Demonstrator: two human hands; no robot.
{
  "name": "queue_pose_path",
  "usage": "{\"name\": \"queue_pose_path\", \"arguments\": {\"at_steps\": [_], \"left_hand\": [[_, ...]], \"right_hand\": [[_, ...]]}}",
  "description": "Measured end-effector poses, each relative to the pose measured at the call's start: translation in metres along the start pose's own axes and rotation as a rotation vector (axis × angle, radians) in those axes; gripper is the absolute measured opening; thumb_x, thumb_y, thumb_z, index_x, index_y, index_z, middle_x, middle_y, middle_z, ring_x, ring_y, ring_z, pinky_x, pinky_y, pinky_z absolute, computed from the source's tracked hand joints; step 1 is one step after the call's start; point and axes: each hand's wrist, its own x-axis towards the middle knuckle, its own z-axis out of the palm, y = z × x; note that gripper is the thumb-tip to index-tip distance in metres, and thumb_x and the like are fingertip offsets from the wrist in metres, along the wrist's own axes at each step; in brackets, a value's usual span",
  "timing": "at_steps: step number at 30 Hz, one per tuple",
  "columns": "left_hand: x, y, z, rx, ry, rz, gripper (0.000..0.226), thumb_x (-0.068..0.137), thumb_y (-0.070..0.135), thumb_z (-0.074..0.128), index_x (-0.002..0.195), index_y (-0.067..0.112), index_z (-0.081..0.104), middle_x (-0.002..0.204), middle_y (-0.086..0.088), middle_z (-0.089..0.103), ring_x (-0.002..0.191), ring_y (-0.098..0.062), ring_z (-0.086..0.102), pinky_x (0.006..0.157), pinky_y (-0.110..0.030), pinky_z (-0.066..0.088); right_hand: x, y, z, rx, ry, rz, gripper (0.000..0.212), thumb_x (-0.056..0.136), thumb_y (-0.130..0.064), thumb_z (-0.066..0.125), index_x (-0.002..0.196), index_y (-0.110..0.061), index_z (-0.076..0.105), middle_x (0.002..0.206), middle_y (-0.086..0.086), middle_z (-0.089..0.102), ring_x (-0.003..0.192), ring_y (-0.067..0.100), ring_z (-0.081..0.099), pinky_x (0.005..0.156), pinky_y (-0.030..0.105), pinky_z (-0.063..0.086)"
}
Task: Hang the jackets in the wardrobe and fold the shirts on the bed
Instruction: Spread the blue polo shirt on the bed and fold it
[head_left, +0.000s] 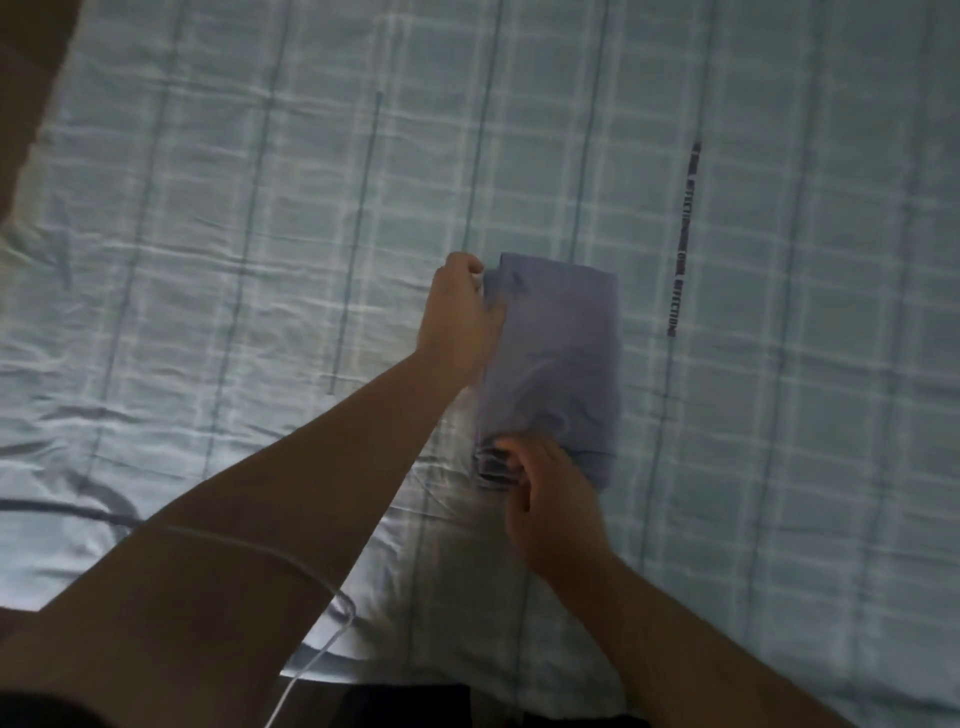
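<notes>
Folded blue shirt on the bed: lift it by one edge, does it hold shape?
Probably floppy: the folded shirt is soft cloth, wrinkled, with loose layers at its near edge, so it would likely fall open. Likely light, being so thin. Pushed, it may bunch rather than slide on the creased sheet.

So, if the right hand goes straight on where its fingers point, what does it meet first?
The folded shirt: the right hand seems to touch its near edge, though blur hides the exact contact.

I count one folded shirt (561, 353), my two hands, left hand (460, 317) and right hand (550, 514), one checked bedsheet (208, 218), one white cable (353, 616) near left, and one lettered strip (683, 244) far right.
</notes>
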Motion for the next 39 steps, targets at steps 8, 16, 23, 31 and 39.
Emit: {"name": "queue_pose_path", "arguments": {"at_steps": [8,16,23,31,39], "left_hand": [[-0.102,0.002,0.017,0.491,0.057,0.453,0.056,0.08,0.008,0.071,0.13,-0.014,0.054,0.134,-0.036,0.051,0.129,-0.052,0.047,0.105,-0.06,0.04],[-0.167,0.007,0.049,0.05,0.341,-0.383,0.046,0.078,0.035,0.075,0.103,0.004,0.051,0.101,-0.016,0.053,0.095,-0.033,0.052,0.087,-0.047,0.048],[-0.193,0.024,0.074,-1.032,0.114,-1.219,0.042,0.087,0.044,0.071,0.109,0.01,0.064,0.085,-0.011,0.061,0.071,-0.022,0.061,0.062,-0.037,0.059],[-0.173,0.021,0.095,-1.121,0.217,-1.158,0.019,0.083,0.03,0.078,0.09,0.019,0.064,0.073,-0.002,0.061,0.065,-0.017,0.057,0.063,-0.03,0.049],[-0.166,0.036,0.064,-0.847,0.242,-0.841,0.038,0.076,0.029,0.077,0.106,0.007,0.07,0.111,-0.016,0.072,0.096,-0.032,0.069,0.087,-0.047,0.055]], "right_hand": [[0.069,0.03,-0.074,0.003,0.347,-0.072,0.035,0.074,-0.002,0.044,0.101,-0.005,0.067,0.106,0.015,0.064,0.101,0.034,0.057,0.096,0.028,0.038],[0.197,0.025,-0.1,-0.292,-0.045,-0.145,0.051,0.092,-0.03,0.06,0.139,-0.013,0.051,0.139,0.015,0.051,0.128,0.034,0.045,0.111,0.042,0.034],[0.222,0.018,-0.117,-0.393,-0.35,-0.073,0.037,0.087,-0.035,0.064,0.116,-0.012,0.061,0.118,0.014,0.062,0.106,0.033,0.057,0.081,0.032,0.039],[0.208,0.048,-0.145,-0.105,-0.413,0.107,0.033,0.089,-0.032,0.068,0.109,-0.005,0.069,0.106,0.013,0.067,0.094,0.026,0.061,0.079,0.032,0.047],[0.127,0.106,-0.185,0.545,-0.233,0.305,0.028,0.086,-0.022,0.066,0.112,-0.01,0.063,0.114,0.021,0.066,0.108,0.042,0.063,0.09,0.056,0.051]]}}
